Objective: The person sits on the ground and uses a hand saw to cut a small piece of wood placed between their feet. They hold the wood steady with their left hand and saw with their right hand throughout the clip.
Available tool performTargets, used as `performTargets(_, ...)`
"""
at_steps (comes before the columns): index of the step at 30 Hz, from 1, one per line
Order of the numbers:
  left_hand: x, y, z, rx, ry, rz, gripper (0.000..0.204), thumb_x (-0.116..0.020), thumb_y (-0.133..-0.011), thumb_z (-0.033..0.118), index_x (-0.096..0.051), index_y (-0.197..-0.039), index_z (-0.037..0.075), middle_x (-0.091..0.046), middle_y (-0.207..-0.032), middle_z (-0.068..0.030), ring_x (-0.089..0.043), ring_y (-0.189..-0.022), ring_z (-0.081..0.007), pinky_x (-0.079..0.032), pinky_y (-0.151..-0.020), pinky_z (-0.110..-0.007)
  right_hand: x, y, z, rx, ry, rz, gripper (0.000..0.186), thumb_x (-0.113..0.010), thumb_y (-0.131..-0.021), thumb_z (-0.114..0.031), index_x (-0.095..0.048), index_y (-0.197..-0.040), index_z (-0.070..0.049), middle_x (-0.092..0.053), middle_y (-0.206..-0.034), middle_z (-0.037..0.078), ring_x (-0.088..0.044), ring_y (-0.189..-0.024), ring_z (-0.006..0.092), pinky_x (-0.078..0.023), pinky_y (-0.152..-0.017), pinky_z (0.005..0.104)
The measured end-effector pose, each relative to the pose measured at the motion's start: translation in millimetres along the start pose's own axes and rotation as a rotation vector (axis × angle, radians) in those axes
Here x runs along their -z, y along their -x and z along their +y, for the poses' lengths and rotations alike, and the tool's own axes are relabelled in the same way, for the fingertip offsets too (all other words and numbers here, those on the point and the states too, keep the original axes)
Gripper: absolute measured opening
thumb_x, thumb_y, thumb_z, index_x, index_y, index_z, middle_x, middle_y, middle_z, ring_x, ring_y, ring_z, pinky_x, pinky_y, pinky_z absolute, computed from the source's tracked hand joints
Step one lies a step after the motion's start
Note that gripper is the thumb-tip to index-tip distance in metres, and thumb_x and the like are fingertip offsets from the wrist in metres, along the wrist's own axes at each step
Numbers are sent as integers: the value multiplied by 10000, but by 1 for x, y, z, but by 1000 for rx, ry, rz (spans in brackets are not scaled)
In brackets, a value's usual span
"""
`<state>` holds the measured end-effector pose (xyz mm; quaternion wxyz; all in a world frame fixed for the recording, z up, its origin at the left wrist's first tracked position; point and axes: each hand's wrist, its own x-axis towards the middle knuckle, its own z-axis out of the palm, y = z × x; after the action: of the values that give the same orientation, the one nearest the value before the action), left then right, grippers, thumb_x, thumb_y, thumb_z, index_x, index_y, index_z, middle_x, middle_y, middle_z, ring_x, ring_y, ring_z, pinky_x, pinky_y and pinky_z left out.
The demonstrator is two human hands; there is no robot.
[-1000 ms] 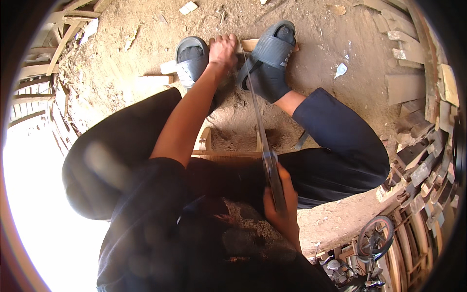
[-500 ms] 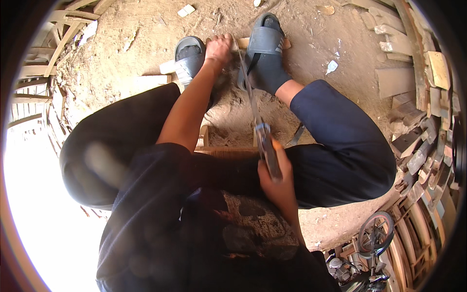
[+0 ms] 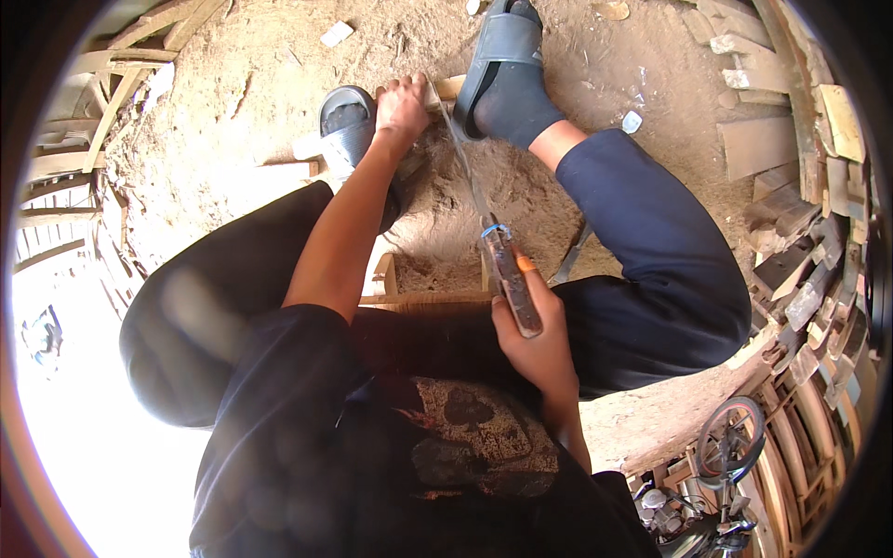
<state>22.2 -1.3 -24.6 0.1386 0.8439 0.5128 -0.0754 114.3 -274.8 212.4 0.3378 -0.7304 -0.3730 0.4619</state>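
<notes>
My right hand (image 3: 541, 339) is closed around the worn, dark handle of a handsaw (image 3: 512, 284). Its long, narrow blade runs up and away to a wooden strip (image 3: 451, 87) lying low between my feet. Over the strip's left part curls my left hand (image 3: 403, 107), just left of the blade tip, its fingertips largely hidden. My right foot, in a grey slide sandal (image 3: 512, 37), rests at the strip's right end. The other sandal (image 3: 346, 116) is beside my left hand. Whether the teeth bite into the wood cannot be made out.
Below my knees is a wooden seat or frame edge (image 3: 423, 299). Stacked wood offcuts (image 3: 800, 219) line the right side, with a bicycle wheel (image 3: 730, 442) at lower right. Wooden slats (image 3: 70, 163) stand at the left. Scraps such as a pale block (image 3: 337, 34) dot the dirt floor.
My right hand and the saw handle have shifted slightly, and the handle shows sharper. My left hand still holds the wooden strip. The view has moved a little; my right foot appears higher in it.
</notes>
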Motion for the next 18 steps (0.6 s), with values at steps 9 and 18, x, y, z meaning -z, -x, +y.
performTargets(9, 3, -1, -2, -51, -31, -20, 491, -734, -770, 343, -504, -1110, 74, -605, -1089, -148, -587, -1071, -322, -464, -915, -441, 6, 27, -15, -302, -89, -106, 578, -532, -823, 13, -409, -1388, 9, -658, -997, 203, -684, -856, 211, -491, -755, 288)
performTargets(18, -2, -2, -1, -28, 20, -54, 376, -656, -803, 271, -517, -1096, 80, -649, -977, -146, -614, -1015, -322, -456, -919, -451, 9, 20, -20, -205, -45, -76, 574, -544, -832, -17, -393, -1385, 6, -626, -783, 200, -680, -702, 282, -499, -640, 331)
